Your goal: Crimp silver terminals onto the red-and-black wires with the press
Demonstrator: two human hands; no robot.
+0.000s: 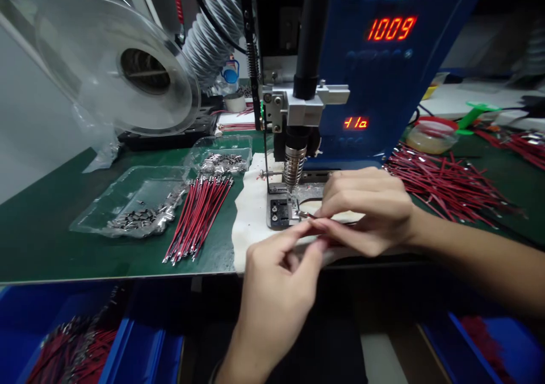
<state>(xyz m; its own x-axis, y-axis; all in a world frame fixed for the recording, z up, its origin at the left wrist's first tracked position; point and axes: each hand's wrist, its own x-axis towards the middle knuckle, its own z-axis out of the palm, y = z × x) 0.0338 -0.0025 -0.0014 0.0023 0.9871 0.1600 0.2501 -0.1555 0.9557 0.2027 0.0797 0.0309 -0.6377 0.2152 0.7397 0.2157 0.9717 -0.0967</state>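
Observation:
My right hand (368, 211) is closed in a pinch on a short thin wire (310, 216). The wire's metal-tipped end points left at the small steel anvil (293, 211) under the press head. Just below, my left hand (281, 276) has thumb and forefinger drawn together, its fingertips against those of the right hand; what lies between them is hidden. Above the fingers stands the press head with a coil spring (293, 168). A bundle of red wires (198, 216) with metal ends lies left of the hands.
Two clear plastic trays (147, 175) with small metal parts stand on the green table (51, 225). The blue machine (361, 77) rises behind the hands. More red wires (443, 182) are piled at right. A large clear reel (100, 60) hangs upper left; blue bins (145, 344) sit below the table edge.

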